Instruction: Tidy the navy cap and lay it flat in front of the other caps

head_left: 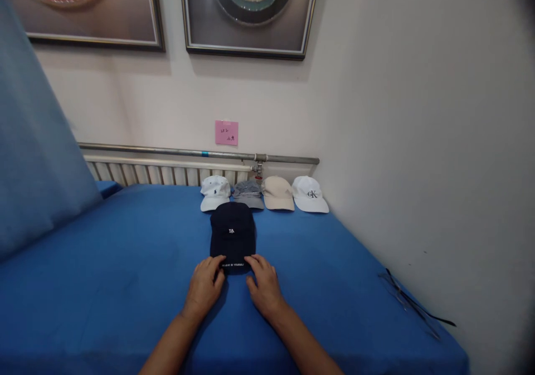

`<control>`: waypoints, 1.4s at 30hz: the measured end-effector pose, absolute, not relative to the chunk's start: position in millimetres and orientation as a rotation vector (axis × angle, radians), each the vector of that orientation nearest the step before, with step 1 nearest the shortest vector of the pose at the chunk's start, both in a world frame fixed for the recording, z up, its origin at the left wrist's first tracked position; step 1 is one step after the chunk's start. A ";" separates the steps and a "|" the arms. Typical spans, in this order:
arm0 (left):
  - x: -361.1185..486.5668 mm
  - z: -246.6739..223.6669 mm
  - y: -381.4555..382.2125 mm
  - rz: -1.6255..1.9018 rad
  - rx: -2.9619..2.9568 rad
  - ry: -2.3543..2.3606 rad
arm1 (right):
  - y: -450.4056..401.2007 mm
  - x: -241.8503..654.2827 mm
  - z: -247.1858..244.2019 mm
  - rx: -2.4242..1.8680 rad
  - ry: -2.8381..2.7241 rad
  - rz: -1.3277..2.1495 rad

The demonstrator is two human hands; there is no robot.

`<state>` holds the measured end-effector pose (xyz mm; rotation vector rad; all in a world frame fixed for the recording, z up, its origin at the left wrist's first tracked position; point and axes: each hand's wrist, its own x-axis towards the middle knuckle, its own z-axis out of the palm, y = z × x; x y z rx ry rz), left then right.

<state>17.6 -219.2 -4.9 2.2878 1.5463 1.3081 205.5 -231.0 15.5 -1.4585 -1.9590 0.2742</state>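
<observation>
The Table (125, 263) from Its Far Edge to Its Near Edge

Along the far edge, side by side and counted from the left, are the first cap (215, 194), the second cap (247, 191), the third cap (278, 193) and the fourth cap (309, 194). The front cap (233, 235) lies before the first and second ones, its brim towards the near edge. The left hand (204, 283) is at the left corner of this brim, the right hand (265, 286) at the right corner. By the right edge, near the front right corner, lies an object (406, 296) of unclear kind. At the left hangs a curtain (33, 141). Behind the far edge is a radiator (165, 169), with a pipe (167, 150) above it. Higher on the wall (137, 107) is a note (226, 133); above this, a left frame (96, 18) and a right frame (251, 29).
</observation>
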 end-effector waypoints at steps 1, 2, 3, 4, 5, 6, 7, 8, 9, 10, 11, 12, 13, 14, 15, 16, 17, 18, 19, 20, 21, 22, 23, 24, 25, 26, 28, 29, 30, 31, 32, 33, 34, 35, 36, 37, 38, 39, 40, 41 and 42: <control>17.7 -5.0 -219.1 1.309 2.289 1.547 | -231.1 205.5 16.1 -1.459 -1.960 0.275; 17.6 -5.1 -219.0 1.309 2.290 1.545 | -231.3 205.5 16.6 -1.459 -1.961 0.275; 17.6 -5.2 -218.8 1.309 2.291 1.544 | -231.5 205.5 17.1 -1.460 -1.961 0.275; 17.6 -5.3 -218.6 1.309 2.292 1.544 | -231.6 205.6 17.4 -1.461 -1.961 0.276; 17.6 -5.2 -218.5 1.311 2.291 1.546 | -231.7 205.6 17.5 -1.464 -1.959 0.276; 17.6 -5.1 -218.5 1.313 2.290 1.549 | -231.8 205.6 17.5 -1.467 -1.957 0.277; 17.6 -4.9 -218.6 1.314 2.289 1.551 | -231.7 205.6 17.2 -1.470 -1.956 0.278; 17.7 -4.6 -218.8 1.313 2.288 1.552 | -231.6 205.6 16.9 -1.472 -1.956 0.279; 17.8 -4.2 -219.1 1.312 2.287 1.551 | -231.4 205.6 16.4 -1.475 -1.955 0.281; 18.0 -3.9 -219.4 1.310 2.287 1.549 | -231.2 205.6 15.9 -1.476 -1.955 0.281; 18.1 -3.5 -219.8 1.309 2.287 1.546 | -230.9 205.7 15.3 -1.476 -1.954 0.280; 18.3 -3.3 -220.0 1.309 2.286 1.544 | -230.7 205.9 14.8 -1.472 -1.955 0.278; 18.4 -3.2 -220.2 1.310 2.285 1.543 | -230.6 206.0 14.3 -1.467 -1.956 0.275; 18.4 -3.2 -220.3 1.312 2.283 1.542 | -230.4 206.2 13.8 -1.462 -1.958 0.270; 18.4 -3.3 -220.3 1.314 2.281 1.541 | -230.3 206.3 13.4 -1.458 -1.960 0.266; 18.4 -3.5 -220.2 1.316 2.279 1.541 | -230.2 206.4 13.1 -1.455 -1.962 0.262; 18.3 -3.8 -219.9 1.318 2.278 1.540 | -230.2 206.5 12.9 -1.456 -1.962 0.260; 18.2 -4.1 -219.7 1.320 2.276 1.539 | -230.2 206.5 12.8 -1.458 -1.960 0.260; 18.1 -4.4 -219.4 1.322 2.273 1.539 | -230.1 206.4 12.8 -1.460 -1.959 0.260; 18.0 -4.7 -219.2 1.324 2.270 1.539 | -230.1 206.3 12.9 -1.461 -1.957 0.260; 18.1 -5.0 -219.0 1.326 2.267 1.539 | -230.2 206.3 13.0 -1.461 -1.957 0.259; 18.1 -5.2 -218.8 1.327 2.265 1.539 | -230.2 206.3 13.2 -1.460 -1.957 0.258; 18.2 -5.3 -218.8 1.325 2.263 1.538 | -230.2 206.3 13.4 -1.459 -1.957 0.256; 18.3 -5.4 -218.8 1.322 2.262 1.536 | -230.3 206.4 13.5 -1.458 -1.957 0.256; 18.4 -5.4 -218.9 1.318 2.261 1.534 | -230.3 206.5 13.6 -1.458 -1.958 0.257; 18.4 -5.4 -219.0 1.315 2.261 1.531 | -230.2 206.6 13.6 -1.457 -1.958 0.259; 18.3 -5.5 -219.1 1.310 2.262 1.525 | -230.2 206.8 13.3 -1.456 -1.959 0.263; 18.2 -5.5 -219.1 1.310 2.261 1.523 | -230.2 206.9 13.2 -1.456 -1.959 0.264; 18.0 -5.6 -219.0 1.311 2.261 1.521 | -230.2 207.0 13.0 -1.457 -1.958 0.263; 17.8 -5.7 -218.9 1.313 2.261 1.518 | -230.3 207.0 12.9 -1.460 -1.957 0.262; 17.7 -5.8 -218.8 1.316 2.260 1.516 | -230.4 206.9 12.9 -1.463 -1.955 0.263; 17.5 -5.9 -218.7 1.317 2.260 1.514 | -230.4 206.8 12.9 -1.467 -1.954 0.265; 17.4 -5.9 -218.6 1.317 2.261 1.512 | -230.5 206.6 13.0 -1.469 -1.954 0.268; 17.4 -5.9 -218.5 1.315 2.261 1.511 | -230.6 206.4 13.1 -1.470 -1.956 0.270; 17.4 -5.9 -218.4 1.311 2.262 1.510 | -230.6 206.2 13.3 -1.470 -1.958 0.272; 17.4 -5.9 -218.3 1.309 2.262 1.510 | -230.6 206.0 13.4 -1.469 -1.959 0.273; 17.4 -5.9 -218.2 1.307 2.261 1.510 | -230.6 205.8 13.5 -1.469 -1.959 0.271; 17.4 -5.9 -218.1 1.307 2.258 1.512 | -230.6 205.7 13.6 -1.468 -1.958 0.270; 17.4 -6.0 -218.0 1.307 2.255 1.515 | -230.6 205.7 13.8 -1.468 -1.958 0.269; 17.3 -6.2 -217.9 1.306 2.252 1.517 | -230.6 205.6 14.0 -1.468 -1.957 0.269; 17.2 -6.5 -217.8 1.304 2.249 1.518 | -230.7 205.7 14.3 -1.466 -1.958 0.269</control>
